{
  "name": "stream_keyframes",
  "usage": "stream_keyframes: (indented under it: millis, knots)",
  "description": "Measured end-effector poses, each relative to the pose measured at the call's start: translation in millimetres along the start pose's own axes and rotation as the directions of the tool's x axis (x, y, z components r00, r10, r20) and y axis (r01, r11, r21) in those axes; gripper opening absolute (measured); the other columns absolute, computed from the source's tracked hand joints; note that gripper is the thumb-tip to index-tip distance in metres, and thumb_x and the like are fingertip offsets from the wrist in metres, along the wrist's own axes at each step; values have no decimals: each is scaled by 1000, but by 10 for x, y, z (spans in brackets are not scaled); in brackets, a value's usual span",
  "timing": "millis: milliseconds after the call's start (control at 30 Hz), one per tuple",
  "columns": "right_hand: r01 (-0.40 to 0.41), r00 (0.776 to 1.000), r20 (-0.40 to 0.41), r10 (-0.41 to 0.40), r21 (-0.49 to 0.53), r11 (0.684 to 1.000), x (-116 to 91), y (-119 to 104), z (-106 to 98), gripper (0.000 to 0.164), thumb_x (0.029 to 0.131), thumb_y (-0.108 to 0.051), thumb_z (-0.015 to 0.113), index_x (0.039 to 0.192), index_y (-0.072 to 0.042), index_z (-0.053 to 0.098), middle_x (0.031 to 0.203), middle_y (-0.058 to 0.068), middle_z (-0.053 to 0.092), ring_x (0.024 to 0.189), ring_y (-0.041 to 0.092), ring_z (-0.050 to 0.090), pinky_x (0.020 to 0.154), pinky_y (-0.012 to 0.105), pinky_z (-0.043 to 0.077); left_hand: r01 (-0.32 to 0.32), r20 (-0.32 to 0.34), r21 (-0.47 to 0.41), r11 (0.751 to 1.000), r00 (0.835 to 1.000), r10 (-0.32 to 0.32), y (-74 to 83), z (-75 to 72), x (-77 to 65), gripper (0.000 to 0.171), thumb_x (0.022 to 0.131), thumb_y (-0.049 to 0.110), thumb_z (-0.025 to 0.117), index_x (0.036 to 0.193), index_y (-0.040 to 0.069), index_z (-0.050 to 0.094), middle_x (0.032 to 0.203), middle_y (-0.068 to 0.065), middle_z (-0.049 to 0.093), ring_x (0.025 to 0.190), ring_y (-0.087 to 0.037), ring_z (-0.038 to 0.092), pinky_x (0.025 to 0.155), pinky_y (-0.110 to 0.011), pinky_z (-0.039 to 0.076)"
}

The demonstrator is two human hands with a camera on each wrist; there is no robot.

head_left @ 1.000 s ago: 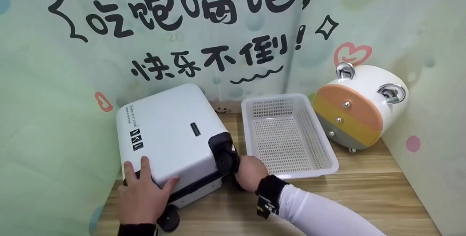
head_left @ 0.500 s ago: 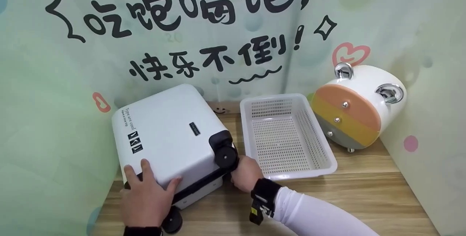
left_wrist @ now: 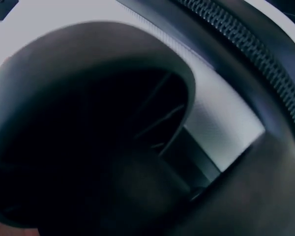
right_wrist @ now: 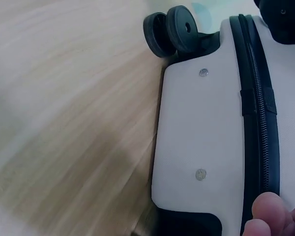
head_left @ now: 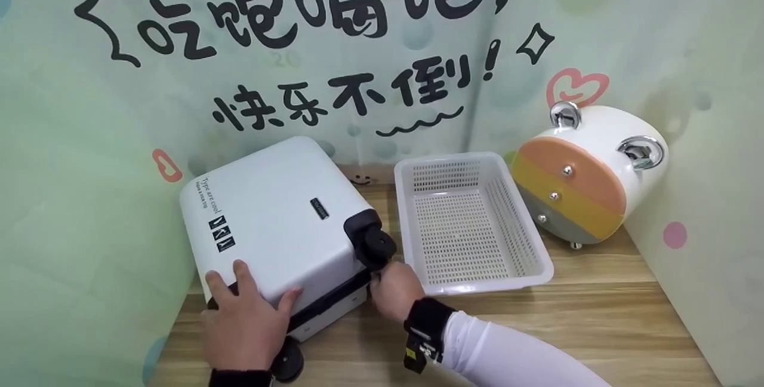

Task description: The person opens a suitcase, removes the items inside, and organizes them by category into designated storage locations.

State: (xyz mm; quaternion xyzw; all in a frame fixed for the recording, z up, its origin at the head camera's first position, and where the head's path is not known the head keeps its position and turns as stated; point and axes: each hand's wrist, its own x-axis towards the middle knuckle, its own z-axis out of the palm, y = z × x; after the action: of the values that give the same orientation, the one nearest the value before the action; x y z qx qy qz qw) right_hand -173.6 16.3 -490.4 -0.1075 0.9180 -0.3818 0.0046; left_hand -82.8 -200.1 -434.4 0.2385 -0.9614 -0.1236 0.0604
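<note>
A white suitcase [head_left: 274,208] lies flat on the wooden table, black wheels toward the person. My left hand [head_left: 245,327] rests on its near left corner, fingers spread over the top and thumb along the near side. At the near right corner, just below a black wheel [head_left: 377,248], my right hand [head_left: 397,291] has curled fingers at the zipper. In the right wrist view, fingertips [right_wrist: 268,209] pinch at the end of the visible zipper [right_wrist: 260,113]; they hide the pull. A large dark wheel [left_wrist: 103,42] fills much of the left wrist view, with zipper teeth [left_wrist: 250,54] beyond.
To the right of the suitcase stands a white perforated plastic basket [head_left: 474,284]. Farther right sits a white rounded container [head_left: 615,124] with a striped face and chrome handles. A printed fabric backdrop [head_left: 370,58] encloses the table [head_left: 597,309] behind and on both sides.
My right hand has slid slightly left along the suitcase's near side. The wheel above it has swivelled. The suitcase has turned a little, its left edge shifting left; my left hand has moved slightly right.
</note>
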Motion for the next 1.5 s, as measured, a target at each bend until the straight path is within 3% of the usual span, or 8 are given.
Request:
stream_keyframes:
  millis: [233,633,767,867,933,1033,1200,1500]
  knots:
    - [-2,999,-34,1,-41,999,119,-18,28,21,95,-8,65,75,-4,69,73,16,71,62,23,64,57,39,56,-19,-24,-39,999,1000,18,11,-14,-122,107,95,75,53,162,-3,24,160,-47,14,95,-74,54,69,-73,53]
    - [9,1000,-19,-11,-131,991,419,-15,-41,17,99,-10,62,91,0,73,81,19,73,73,33,71,65,45,58,-75,91,-33,997,993,78,106,-153,-285,97,99,65,57,161,-5,29,156,-45,22,86,-62,65,63,-66,56]
    - [11,1000,-5,-12,-170,985,536,20,-96,18,100,-10,60,93,0,74,85,19,74,77,34,72,69,45,59,-130,162,-35,991,978,134,-9,-302,-229,82,102,59,57,159,3,42,158,-39,33,102,-61,67,77,-68,57]
    - [14,1000,4,-13,-201,979,570,22,-124,19,101,-10,60,92,-1,74,86,20,75,78,35,72,70,45,60,-208,179,-48,977,960,213,-208,-375,-85,78,99,62,61,156,8,51,160,-34,38,131,-62,53,101,-73,48]
    - [17,1000,10,-15,-214,977,572,12,-131,19,100,-11,60,93,-1,75,85,20,75,77,35,72,69,45,60,-271,164,-73,960,946,280,-340,-344,44,86,94,69,64,157,12,51,164,-30,36,144,-64,36,114,-76,34]
    - [17,1000,10,-15,-224,975,564,0,-130,19,101,-11,61,94,-1,75,85,20,76,76,34,73,68,45,59,-383,50,-135,914,919,392,-453,-170,208,91,88,70,70,157,15,51,168,-27,33,152,-66,17,118,-83,17]
    - [35,999,-13,-39,-228,973,549,28,-107,17,99,-11,62,92,-1,74,84,20,76,76,36,74,66,46,60,-440,-146,-257,860,898,416,-452,71,280,83,81,52,84,151,16,59,164,-23,43,154,-59,19,113,-88,13]
    - [49,998,-17,-54,-218,975,498,42,-137,15,99,-10,63,91,-2,73,84,19,76,78,37,75,68,49,60,-385,-110,-271,882,923,369,-363,66,246,84,84,53,82,154,16,55,166,-22,39,157,-53,20,115,-87,11]
